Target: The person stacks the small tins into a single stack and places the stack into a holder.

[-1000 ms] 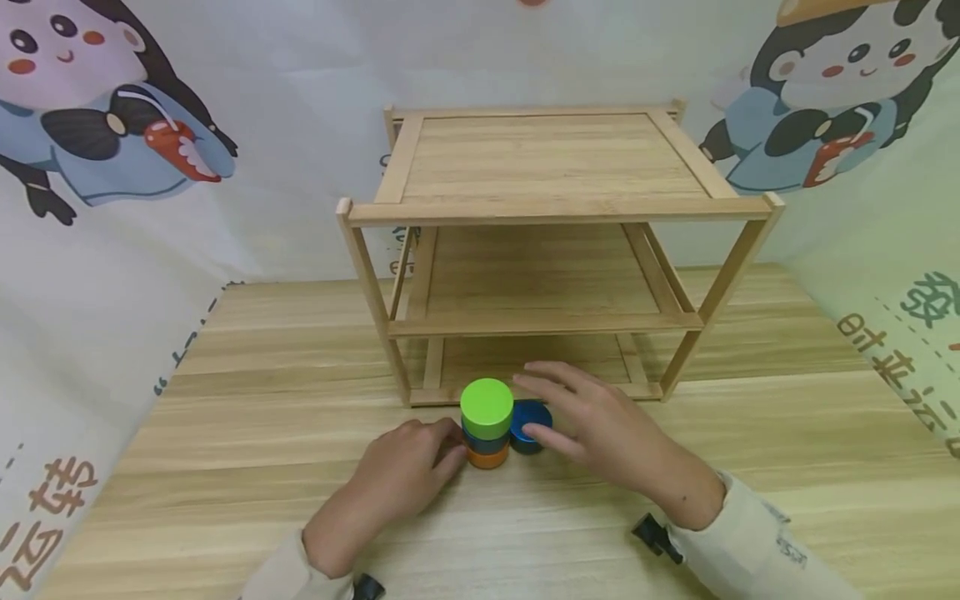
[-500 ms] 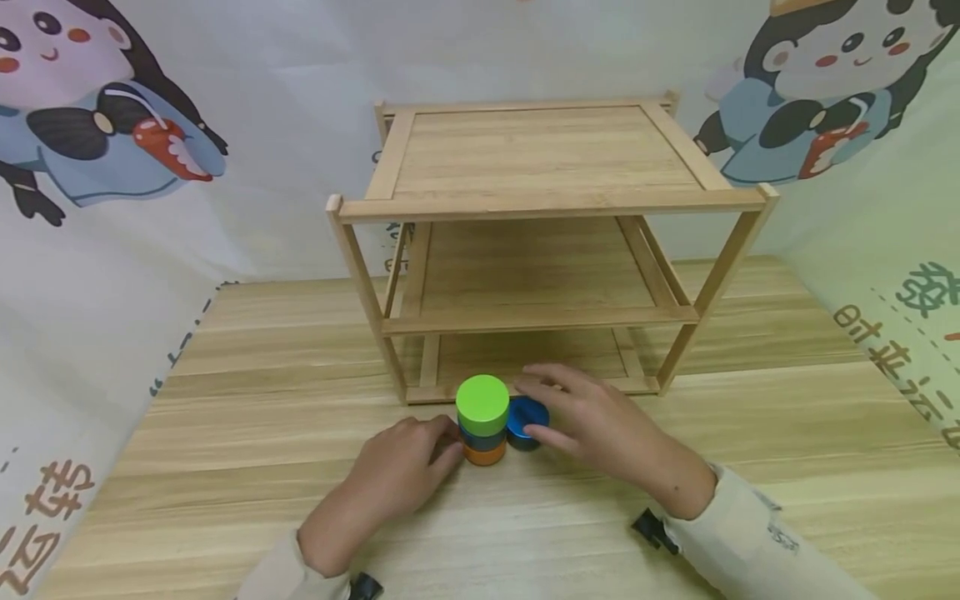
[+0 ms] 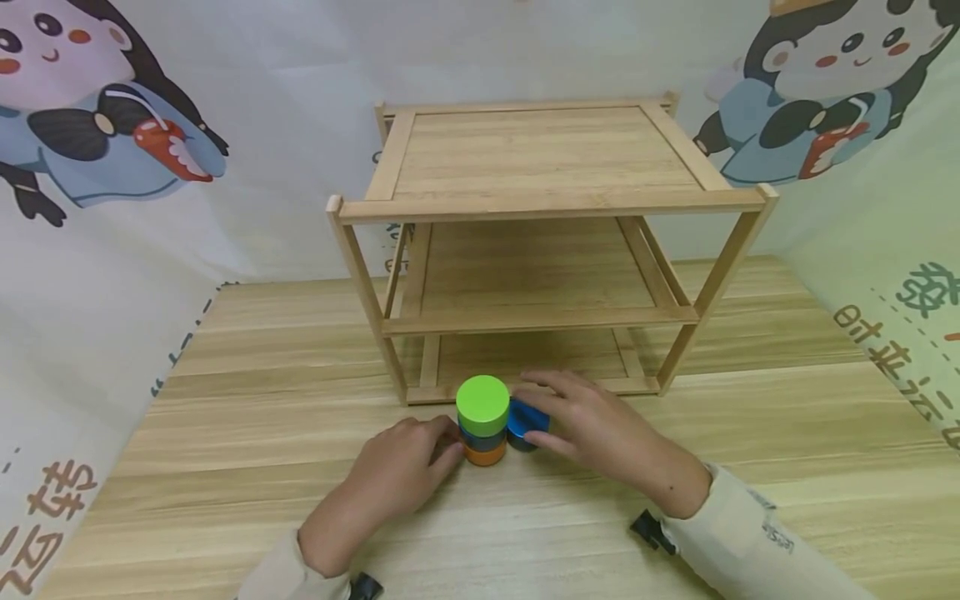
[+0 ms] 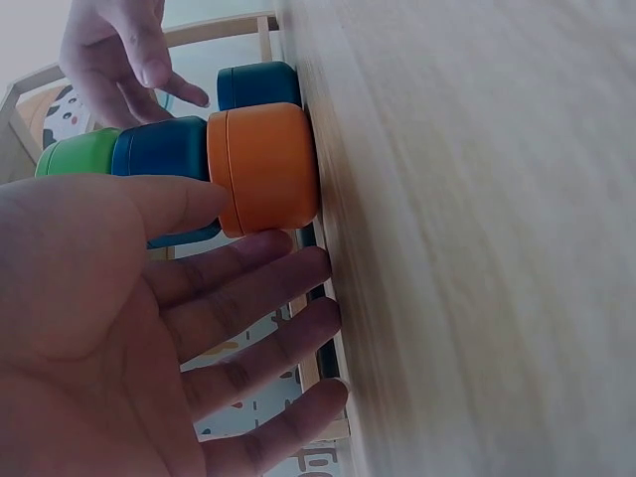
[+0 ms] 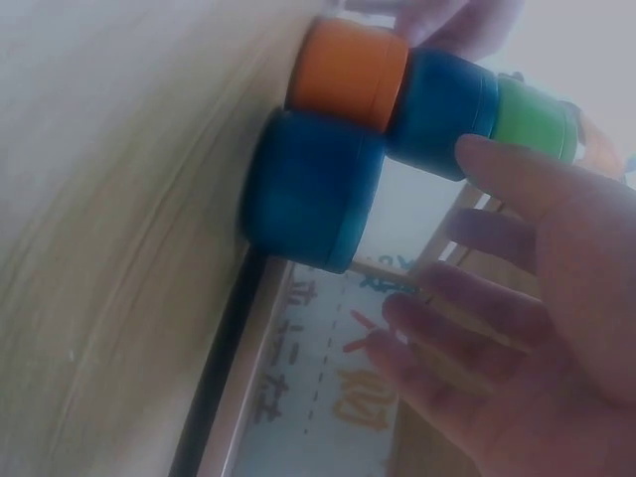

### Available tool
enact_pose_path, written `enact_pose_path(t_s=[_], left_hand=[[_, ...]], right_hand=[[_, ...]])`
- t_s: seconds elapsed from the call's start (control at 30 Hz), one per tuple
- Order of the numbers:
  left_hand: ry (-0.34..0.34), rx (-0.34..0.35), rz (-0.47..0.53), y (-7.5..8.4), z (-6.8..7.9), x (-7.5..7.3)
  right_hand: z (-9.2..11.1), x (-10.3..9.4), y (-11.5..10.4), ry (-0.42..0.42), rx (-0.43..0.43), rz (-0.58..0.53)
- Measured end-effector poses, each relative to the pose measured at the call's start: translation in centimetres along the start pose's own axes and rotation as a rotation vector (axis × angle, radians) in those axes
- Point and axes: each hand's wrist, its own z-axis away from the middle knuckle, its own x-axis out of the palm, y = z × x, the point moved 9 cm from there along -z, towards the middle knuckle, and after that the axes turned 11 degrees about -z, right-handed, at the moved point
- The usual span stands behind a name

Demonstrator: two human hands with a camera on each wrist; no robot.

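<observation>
A stack of small round lidded jars stands on the table: an orange jar (image 4: 270,164) at the bottom, a dark blue jar (image 5: 443,111) in the middle and a green jar (image 3: 483,402) on top. Another blue jar (image 5: 310,189) stands on the table directly to the right of the orange one. My left hand (image 3: 397,463) is at the stack's left side, fingers extended low and thumb overlapping the orange jar's lid edge in the left wrist view. Thumb and fingers spread, my right hand (image 3: 607,429) hovers around the single blue jar, with a gap to it in the right wrist view.
Just behind the jars stands a three-tier wooden shelf (image 3: 547,204). The wood-grain table (image 3: 255,400) extends to both sides of it. White printed sheets (image 3: 300,100) with cartoon figures hang behind and along the sides.
Over the last half second my right hand has lowered slightly toward the single blue jar. The left hand and the stack keep their places; the whole view shifted a little earlier.
</observation>
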Motion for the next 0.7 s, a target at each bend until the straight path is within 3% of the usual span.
enact_pose_path(t_s=[0.7], left_hand=[[0.006, 0.003, -0.007, 0.0, -0.02, 0.07]], right_hand=[[-0.11, 0.86, 0.03, -0.049, -0.03, -0.009]])
